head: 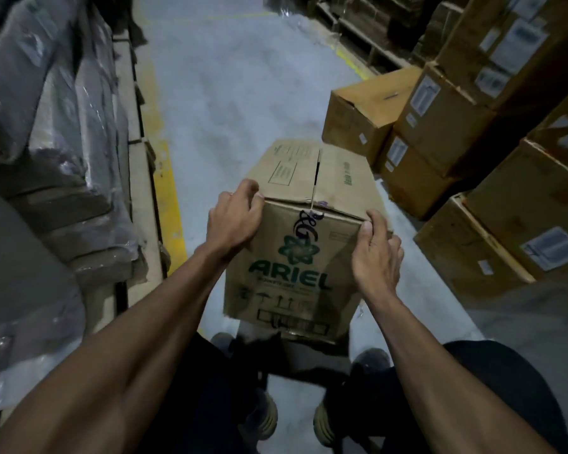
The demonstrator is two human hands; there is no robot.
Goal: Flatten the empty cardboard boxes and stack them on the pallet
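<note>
A brown cardboard box (295,257) with green ARIEL print stands upright on the floor in front of my feet, its top flaps closed. My left hand (235,217) grips the near left top corner, fingers curled over the edge. At the near right top corner, my right hand (376,250) holds the box with the thumb on the front face and the fingers round the side. No pallet with flattened boxes is clearly in view.
Stacked labelled cartons (492,152) line the right side, and one lone carton (364,116) sits further ahead. Plastic-wrapped stacks on pallets (53,152) fill the left, beside a yellow floor line (166,194). The grey aisle floor (236,80) runs ahead.
</note>
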